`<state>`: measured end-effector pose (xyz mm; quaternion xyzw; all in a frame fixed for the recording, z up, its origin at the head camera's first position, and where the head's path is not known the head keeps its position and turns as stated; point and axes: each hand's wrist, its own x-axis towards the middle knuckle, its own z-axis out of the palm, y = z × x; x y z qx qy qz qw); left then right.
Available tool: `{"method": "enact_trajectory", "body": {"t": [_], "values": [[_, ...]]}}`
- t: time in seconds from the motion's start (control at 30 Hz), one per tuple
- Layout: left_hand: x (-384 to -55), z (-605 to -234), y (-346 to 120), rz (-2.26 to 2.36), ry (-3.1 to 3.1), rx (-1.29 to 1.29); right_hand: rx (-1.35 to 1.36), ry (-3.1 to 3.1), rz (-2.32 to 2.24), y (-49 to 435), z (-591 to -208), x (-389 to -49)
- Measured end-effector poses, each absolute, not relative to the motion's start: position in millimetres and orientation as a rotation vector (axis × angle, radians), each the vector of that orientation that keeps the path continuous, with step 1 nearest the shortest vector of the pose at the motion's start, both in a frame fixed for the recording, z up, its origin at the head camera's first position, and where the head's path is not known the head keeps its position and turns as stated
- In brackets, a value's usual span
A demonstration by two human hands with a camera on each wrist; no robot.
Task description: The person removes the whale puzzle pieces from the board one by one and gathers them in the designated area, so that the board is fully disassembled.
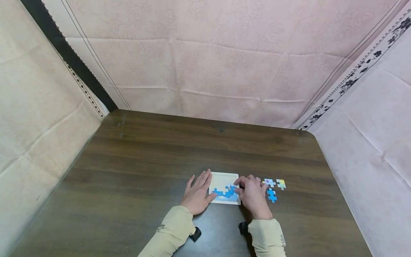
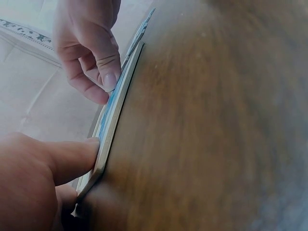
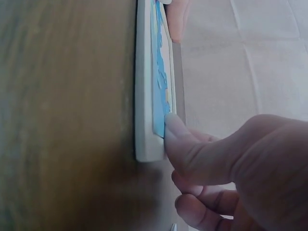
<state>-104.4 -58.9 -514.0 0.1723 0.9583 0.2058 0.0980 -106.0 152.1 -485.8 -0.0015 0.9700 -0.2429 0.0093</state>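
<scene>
A small jigsaw puzzle in a pale frame (image 1: 223,203) lies on the brown table, with joined blue pieces (image 1: 221,193) along its near part. My left hand (image 1: 198,194) rests spread on the frame's left side, its thumb reaching over the near left corner. At the right side, my right hand (image 1: 253,196) has thumb and index finger curled around a blue puzzle piece (image 1: 232,188), low over the board. In the right wrist view, the right thumb (image 3: 180,144) is right at the blue surface near the frame's corner; the fingers hide most of the piece.
Right of the right hand lie loose puzzle pieces: a blue one (image 1: 271,195), a yellow one (image 1: 280,184) and a pale multicoloured one (image 1: 269,182). Another is partly hidden behind the hand. Pale patterned cloth (image 1: 205,71) hangs around the table (image 1: 160,153).
</scene>
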Motion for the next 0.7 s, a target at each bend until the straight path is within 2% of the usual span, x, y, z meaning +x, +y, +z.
{"method": "enact_trajectory", "body": {"t": [0.7], "values": [[-103.9, -513.0, -59.1, 0.615, 2.836, 0.516, 0.002, 3.01, -0.845, 149.5, -488.2, -107.1]]}}
